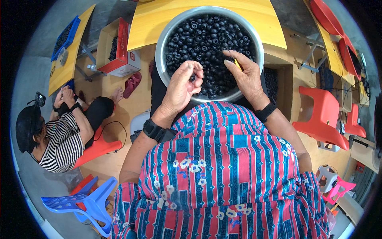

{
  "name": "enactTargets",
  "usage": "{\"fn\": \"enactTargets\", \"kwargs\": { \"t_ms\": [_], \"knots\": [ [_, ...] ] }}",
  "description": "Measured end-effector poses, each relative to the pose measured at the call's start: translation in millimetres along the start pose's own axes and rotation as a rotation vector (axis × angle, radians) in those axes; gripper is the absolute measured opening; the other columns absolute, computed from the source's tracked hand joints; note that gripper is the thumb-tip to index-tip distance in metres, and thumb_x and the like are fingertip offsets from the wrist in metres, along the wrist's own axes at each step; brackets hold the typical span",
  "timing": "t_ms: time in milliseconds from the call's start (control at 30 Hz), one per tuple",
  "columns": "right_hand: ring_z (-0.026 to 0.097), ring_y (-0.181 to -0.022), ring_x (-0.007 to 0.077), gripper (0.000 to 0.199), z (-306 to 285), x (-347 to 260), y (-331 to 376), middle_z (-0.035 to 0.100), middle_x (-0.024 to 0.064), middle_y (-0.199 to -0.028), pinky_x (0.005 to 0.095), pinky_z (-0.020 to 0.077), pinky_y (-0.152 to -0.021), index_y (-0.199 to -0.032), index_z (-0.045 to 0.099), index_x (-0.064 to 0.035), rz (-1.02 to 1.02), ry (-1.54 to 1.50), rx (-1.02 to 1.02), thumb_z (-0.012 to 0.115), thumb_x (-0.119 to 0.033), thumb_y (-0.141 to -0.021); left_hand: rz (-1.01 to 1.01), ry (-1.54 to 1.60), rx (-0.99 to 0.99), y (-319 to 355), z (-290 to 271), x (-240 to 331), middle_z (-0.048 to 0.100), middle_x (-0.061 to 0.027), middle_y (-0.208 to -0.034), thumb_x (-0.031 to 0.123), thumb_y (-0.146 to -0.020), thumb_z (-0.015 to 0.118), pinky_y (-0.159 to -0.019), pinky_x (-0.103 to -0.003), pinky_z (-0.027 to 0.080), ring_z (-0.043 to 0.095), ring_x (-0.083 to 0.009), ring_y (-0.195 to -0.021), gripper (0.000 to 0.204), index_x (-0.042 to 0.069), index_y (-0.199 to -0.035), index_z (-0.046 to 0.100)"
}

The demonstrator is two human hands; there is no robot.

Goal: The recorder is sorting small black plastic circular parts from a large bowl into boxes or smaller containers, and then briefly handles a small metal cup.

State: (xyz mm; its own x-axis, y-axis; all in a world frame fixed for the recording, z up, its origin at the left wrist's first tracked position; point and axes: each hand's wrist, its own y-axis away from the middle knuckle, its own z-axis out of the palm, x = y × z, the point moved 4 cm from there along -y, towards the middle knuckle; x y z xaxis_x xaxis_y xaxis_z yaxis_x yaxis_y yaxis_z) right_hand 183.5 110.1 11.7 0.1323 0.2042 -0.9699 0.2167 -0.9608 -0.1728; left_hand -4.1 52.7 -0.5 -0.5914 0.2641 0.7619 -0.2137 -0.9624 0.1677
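A wide metal basin (160, 53) full of small round black parts with holes (207, 44) rests at my lap, against the yellow table. Over its near left side, my left hand (181, 83) is curled closed around one small black part (193, 78), which shows between the fingers. My right hand (250, 77) is over the right side of the basin, its thumb and fingers closed on a slim yellow tool (238, 65). Most of that tool is hidden by the hand, so its kind does not show. The two hands are apart.
A yellow table (258, 18) stands ahead. Beside my right leg is a cardboard box (284, 81) with black parts. Red stools (318, 115) stand at the right, a blue plastic chair (95, 203) at lower left. Another person (59, 135) sits at the left near a red box (119, 47).
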Motion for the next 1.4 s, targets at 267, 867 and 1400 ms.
{"fn": "enactTargets", "kwargs": {
  "t_ms": [267,867,1400],
  "knots": [
    [0.062,-0.105,0.0132,0.028,-1,2,-2,0.07,0.0089,-0.112,0.027,0.0462,-0.095,-0.114,0.066,0.0002,0.002,0.043,-0.001,0.068,-0.007,-0.087,0.136,-1.36,-0.085,-1,21,12,0.049,-0.005,-0.078,0.0,-0.077,0.067,-0.068,-0.03,0.044,0.054,-0.0171,-0.073,0.033,0.009,-0.108,0.065],
    [0.066,-0.104,0.019,0.028,2,-1,0,0.07,0.0107,-0.11,0.0298,0.0487,-0.093,-0.112,0.067,-0.0015,-0.028,0.116,-0.068,0.068,-0.009,-0.086,0.268,-1.422,-0.093,-7,13,6,0.056,-0.0046,-0.076,0.008,-0.085,0.066,-0.069,-0.032,0.048,0.059,-0.0203,-0.075,0.02,0.006,-0.105,0.067],
    [0.067,-0.097,0.0195,0.034,19,-16,9,0.07,0.0138,-0.105,0.0283,0.0506,-0.085,-0.114,0.065,-0.0001,-0.121,-0.043,-0.384,0.073,-0.011,-0.082,-0.17,-0.095,-0.083,-2,-1,-14,0.049,0.0063,-0.075,0.027,-0.095,0.064,-0.051,-0.018,0.03,0.036,-0.0011,-0.059,0.031,0.0,-0.109,0.061]
  ]
}}
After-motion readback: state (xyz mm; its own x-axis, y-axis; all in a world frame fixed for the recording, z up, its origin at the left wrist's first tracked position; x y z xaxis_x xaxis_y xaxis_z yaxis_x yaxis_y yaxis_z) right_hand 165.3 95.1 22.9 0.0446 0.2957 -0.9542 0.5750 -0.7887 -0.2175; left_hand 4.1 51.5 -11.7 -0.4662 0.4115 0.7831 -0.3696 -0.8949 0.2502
